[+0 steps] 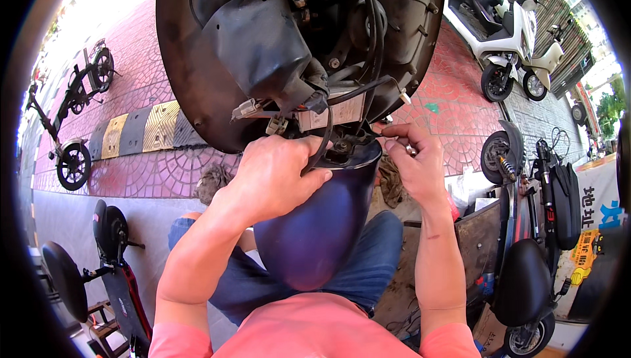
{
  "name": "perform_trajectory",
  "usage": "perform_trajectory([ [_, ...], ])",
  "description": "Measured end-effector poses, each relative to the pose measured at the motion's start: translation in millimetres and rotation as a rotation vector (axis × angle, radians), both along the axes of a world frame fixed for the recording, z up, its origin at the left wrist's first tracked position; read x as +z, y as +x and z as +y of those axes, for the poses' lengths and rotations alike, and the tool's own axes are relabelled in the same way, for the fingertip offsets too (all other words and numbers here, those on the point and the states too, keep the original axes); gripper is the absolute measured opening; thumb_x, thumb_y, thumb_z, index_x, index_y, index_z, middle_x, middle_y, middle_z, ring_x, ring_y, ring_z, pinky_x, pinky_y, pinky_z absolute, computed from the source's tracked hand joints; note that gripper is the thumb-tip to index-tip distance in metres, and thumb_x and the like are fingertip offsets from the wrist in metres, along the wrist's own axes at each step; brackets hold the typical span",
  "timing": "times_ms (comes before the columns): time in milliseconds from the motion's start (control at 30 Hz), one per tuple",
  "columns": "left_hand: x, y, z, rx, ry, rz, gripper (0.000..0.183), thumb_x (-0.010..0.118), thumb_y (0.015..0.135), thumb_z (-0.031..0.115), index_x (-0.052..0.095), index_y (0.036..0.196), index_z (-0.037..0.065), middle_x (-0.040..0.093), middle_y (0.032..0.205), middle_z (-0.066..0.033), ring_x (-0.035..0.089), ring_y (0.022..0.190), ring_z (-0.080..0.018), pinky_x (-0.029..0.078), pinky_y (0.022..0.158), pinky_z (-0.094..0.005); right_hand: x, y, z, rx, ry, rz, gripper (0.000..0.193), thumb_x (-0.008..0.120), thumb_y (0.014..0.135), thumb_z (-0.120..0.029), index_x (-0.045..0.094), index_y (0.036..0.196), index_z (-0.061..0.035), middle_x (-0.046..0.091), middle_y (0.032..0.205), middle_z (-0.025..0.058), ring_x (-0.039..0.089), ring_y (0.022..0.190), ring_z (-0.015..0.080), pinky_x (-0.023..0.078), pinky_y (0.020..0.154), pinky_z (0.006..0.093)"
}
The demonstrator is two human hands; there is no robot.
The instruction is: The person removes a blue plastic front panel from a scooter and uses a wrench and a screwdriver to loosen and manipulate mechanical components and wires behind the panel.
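A glossy dark blue, rounded scooter panel (pixel 315 233) stands upright between my knees, its top edge against a large black scooter shell (pixel 177 62). My left hand (pixel 279 171) is closed over the left side of that top edge, thumb lying on the glossy face and fingertips partly hidden. At the right end of the edge my right hand (pixel 414 161) pinches with thumb and forefinger. A small metallic piece (pixel 411 150) shows in its curled fingers, too small to name. Between my hands sits a bolt in a bracket (pixel 343 146). A black cable (pixel 328 125) loops down beside my left hand.
Inside the shell are a black cover (pixel 259 43), wires and white connectors (pixel 276 125). Scooters stand on both sides: a white one (pixel 506 36) at upper right, a folding one (pixel 72 161) at left. A speed bump (pixel 138 131) crosses the paving. Rags (pixel 213 184) lie near my knees.
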State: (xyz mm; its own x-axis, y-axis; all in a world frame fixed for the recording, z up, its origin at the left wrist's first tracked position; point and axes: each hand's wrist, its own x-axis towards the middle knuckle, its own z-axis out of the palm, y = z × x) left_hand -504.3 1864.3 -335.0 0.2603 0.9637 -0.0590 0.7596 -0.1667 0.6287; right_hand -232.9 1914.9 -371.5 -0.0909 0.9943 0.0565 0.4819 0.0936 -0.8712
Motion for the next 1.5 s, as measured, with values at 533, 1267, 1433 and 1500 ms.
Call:
perform_trajectory([
  [533,0.3,1.5,2.9,-0.038,-0.016,-0.022,0.041,0.079,0.093,0.026,0.076,0.129,0.005,0.07,0.076,-0.0223,0.071,0.077,-0.0437,0.054,0.073,-0.0505,-5.9,5.1,39.0,0.239,-0.483,0.378,0.031,0.085,0.093,-0.005,0.076,0.12,0.0066,0.077,0.104,0.0089,0.072,0.091,0.0127,0.057,0.079,0.0277],
  [1267,-2.5,2.8,0.5,0.021,-0.144,-0.119,0.039,0.077,0.094,0.021,0.073,0.129,0.004,0.076,0.091,-0.025,0.074,0.091,-0.0457,0.058,0.081,-0.0508,-8.9,-4.9,44.9,0.309,-0.284,0.15,0.025,0.085,0.093,-0.008,0.08,0.114,0.0041,0.073,0.089,0.0001,0.06,0.073,0.0044,0.045,0.063,0.0243],
  [1433,-3.5,1.0,-0.5,0.026,-0.126,-0.148,0.04,0.075,0.095,0.022,0.073,0.13,0.002,0.076,0.088,-0.0241,0.074,0.091,-0.0456,0.057,0.082,-0.0529,-45.9,-9.8,27.0,-0.006,-0.068,0.313,0.024,0.08,0.101,-0.016,0.078,0.115,0.0033,0.069,0.086,-0.0009,0.056,0.072,0.0038,0.041,0.063,0.0211],
  [1500,-1.8,0.0,-0.4,0.012,-0.133,-0.136,0.04,0.073,0.097,0.024,0.072,0.13,0.001,0.078,0.088,-0.0229,0.075,0.093,-0.0457,0.057,0.086,-0.0563,-51.0,-12.6,23.6,-0.175,0.023,0.539,0.028,0.073,0.108,-0.025,0.077,0.112,0.0021,0.067,0.083,-0.0009,0.054,0.073,0.0023,0.037,0.062,0.0201],
])
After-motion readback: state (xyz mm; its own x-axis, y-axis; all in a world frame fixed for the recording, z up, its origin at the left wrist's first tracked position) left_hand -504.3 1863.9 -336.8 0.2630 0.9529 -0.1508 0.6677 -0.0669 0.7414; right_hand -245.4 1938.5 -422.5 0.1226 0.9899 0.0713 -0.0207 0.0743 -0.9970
